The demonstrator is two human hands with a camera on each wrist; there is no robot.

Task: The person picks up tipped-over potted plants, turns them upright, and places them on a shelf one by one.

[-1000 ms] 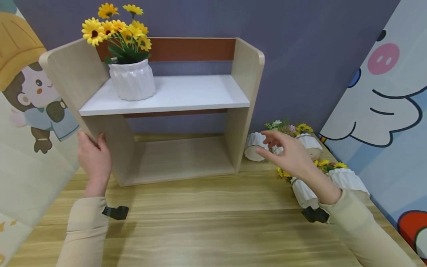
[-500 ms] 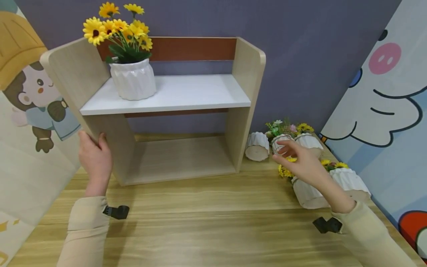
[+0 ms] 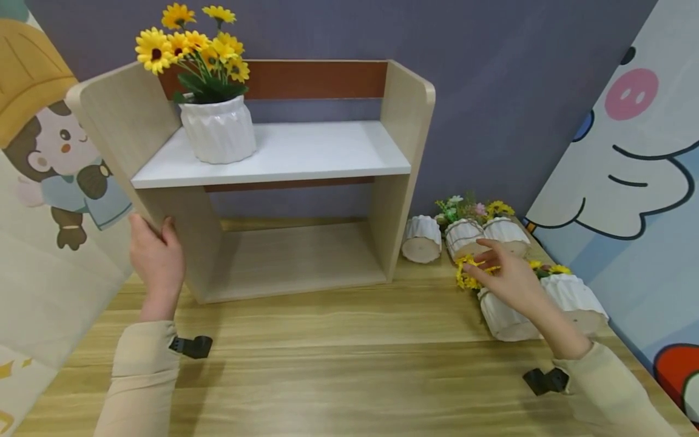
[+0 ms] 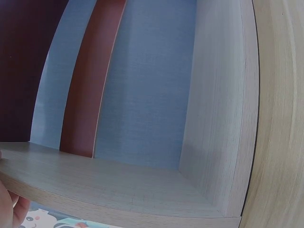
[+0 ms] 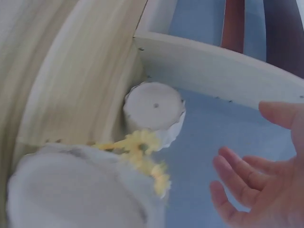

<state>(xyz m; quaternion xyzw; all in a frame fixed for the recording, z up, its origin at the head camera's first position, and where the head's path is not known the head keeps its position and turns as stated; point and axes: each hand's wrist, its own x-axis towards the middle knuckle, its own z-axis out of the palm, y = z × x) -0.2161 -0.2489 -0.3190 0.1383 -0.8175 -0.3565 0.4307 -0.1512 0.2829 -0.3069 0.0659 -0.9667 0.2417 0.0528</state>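
Left grip point(image 3: 157, 258) clamped on the bookshelf point(image 3: 333, 149); right grip point(image 3: 513, 279) apart, near a tipped flowerpot point(image 3: 505, 318). A yellow-flowered pot point(image 3: 219, 132) stands upright.

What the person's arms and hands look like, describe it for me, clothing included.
The left sleeve and right sleeve are pale beige, reaching the wrists. A small black left-wrist device and right-wrist device show. The left hand and right hand wear no gloves.
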